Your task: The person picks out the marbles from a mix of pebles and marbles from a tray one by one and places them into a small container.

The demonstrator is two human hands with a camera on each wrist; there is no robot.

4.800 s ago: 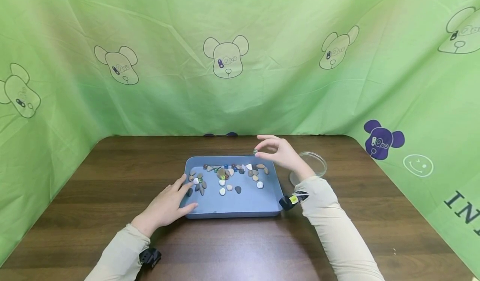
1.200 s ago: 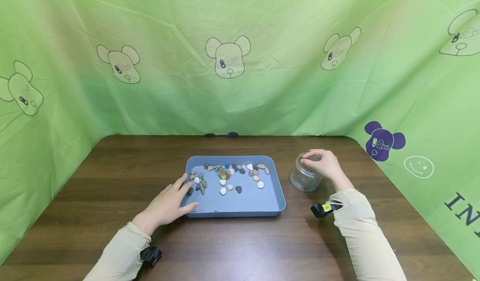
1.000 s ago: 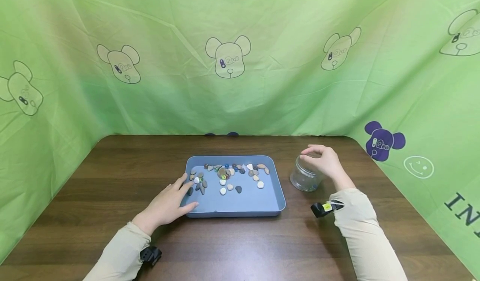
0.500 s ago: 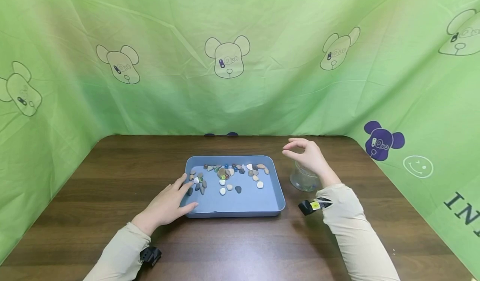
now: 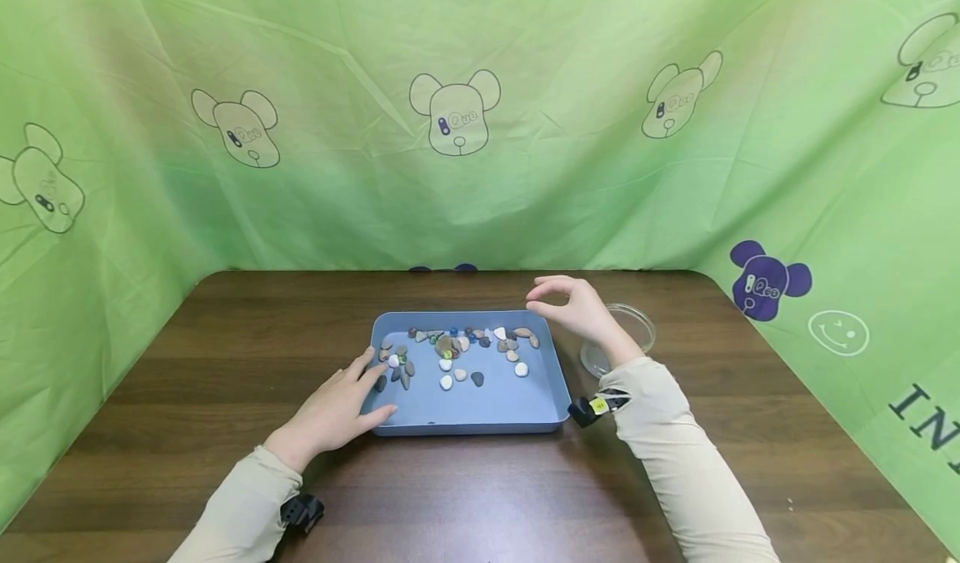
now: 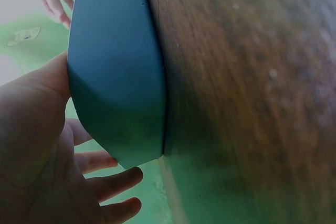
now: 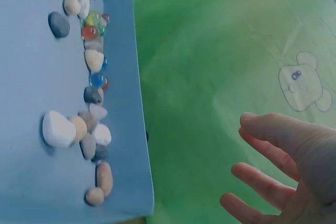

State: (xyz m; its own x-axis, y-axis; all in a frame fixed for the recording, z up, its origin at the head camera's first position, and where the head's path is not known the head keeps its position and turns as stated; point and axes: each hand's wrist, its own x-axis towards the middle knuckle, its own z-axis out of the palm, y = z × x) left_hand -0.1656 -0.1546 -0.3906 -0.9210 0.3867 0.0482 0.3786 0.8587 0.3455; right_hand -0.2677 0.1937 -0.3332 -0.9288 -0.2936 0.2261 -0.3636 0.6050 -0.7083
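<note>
blue tray (image 5: 480, 409) of mixed pebbles (image 5: 459, 353), perhaps beads, both hands (image 5: 333, 413) relaxed, empty

The only lettering I can read is a cut-off black "IN" on the green cloth (image 5: 862, 213) at my right, below a smiley sign.

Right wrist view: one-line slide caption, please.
Empty right hand, fingers loosely spread, hovers past the far rim of the blue tray, where pebbles and glass beads lie.
</note>
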